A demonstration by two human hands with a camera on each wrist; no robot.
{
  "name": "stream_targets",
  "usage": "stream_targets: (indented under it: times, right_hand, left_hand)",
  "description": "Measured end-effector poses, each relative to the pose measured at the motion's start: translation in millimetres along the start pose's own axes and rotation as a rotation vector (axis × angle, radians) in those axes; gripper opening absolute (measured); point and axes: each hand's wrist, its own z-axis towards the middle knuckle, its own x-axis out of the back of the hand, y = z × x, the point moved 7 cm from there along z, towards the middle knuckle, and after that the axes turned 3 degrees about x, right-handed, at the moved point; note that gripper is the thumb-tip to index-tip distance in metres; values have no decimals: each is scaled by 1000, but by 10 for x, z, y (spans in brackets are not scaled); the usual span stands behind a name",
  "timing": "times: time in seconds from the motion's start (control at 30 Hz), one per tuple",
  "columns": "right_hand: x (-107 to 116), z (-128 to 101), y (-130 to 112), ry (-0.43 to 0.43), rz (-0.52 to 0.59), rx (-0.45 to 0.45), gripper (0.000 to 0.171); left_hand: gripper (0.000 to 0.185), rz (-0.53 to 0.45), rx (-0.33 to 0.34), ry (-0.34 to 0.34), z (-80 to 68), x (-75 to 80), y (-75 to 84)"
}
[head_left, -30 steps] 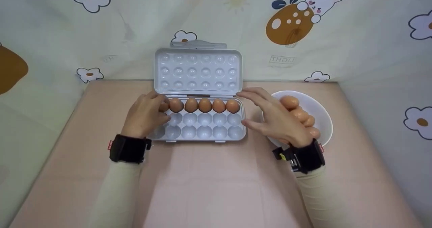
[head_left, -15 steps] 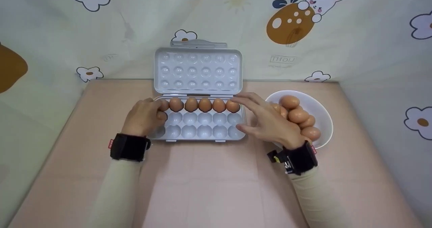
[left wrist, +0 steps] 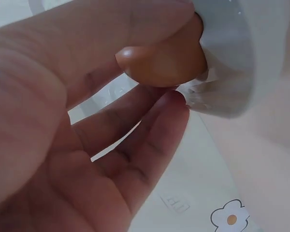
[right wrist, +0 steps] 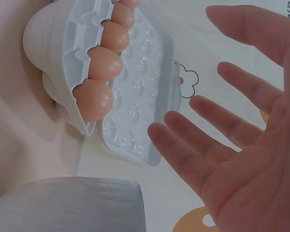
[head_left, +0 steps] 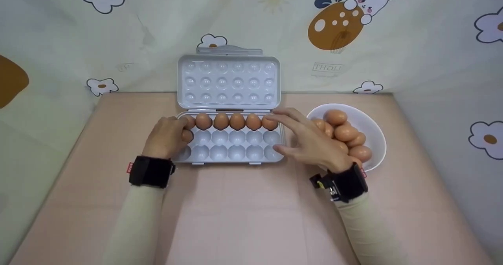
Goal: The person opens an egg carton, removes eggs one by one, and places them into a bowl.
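Observation:
A pale plastic egg box [head_left: 237, 145] lies open in the head view, with a line of brown eggs [head_left: 237, 121] in its back row. At the row's left end my left hand [head_left: 162, 137] pinches an egg [left wrist: 162, 63] between thumb and fingers. The left wrist view has this egg against the tray, partly covered by the thumb. My right hand [head_left: 310, 139] hovers at the box's right end, fingers spread and holding nothing. In the right wrist view its fingertips [right wrist: 159, 133] are apart from the nearest egg [right wrist: 94, 100].
The dimpled lid [head_left: 229, 80] stands up behind the tray. A white oval bowl [head_left: 375, 137] with several brown eggs [head_left: 346, 132] is at the right, partly behind the right hand. A patterned cloth [head_left: 149, 29] hangs behind the pink-covered table [head_left: 243, 214].
My right hand has moved left from beside the bowl to the box's right end, uncovering more eggs in the bowl. The left thumb has drawn back slightly; that hand stays at the row's left end.

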Motion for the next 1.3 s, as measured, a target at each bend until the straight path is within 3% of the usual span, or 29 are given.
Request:
stream_targets:
  times: [0.23, 0.37, 0.47, 0.57, 0.8, 1.03, 1.3]
  right_hand:
    - [33, -9, 11, -5, -27, 5, 71]
    - [76, -15, 5, 18, -63, 21, 70]
    - [101, -13, -15, 46, -69, 42, 69]
    - [124, -10, -45, 78, -57, 67, 68]
    - [154, 3, -102, 140, 7, 109, 66]
    - [160, 6, -189, 211, 8, 178, 63]
    - [82, 33, -303, 221, -2, 293, 59]
  left_hand:
    - [33, -22, 29, -29, 1, 33, 16]
    - [22, -36, 42, -19, -9, 96, 102]
    - [17, -58, -28, 21, -9, 153, 242]
    - [27, -113, -133, 69, -20, 190, 430]
    - [38, -287, -322, 130, -77, 148, 902]
    - [40, -449, -376, 157, -89, 20, 1140]
    - [43, -567, -405, 126, -126, -150, 1292]
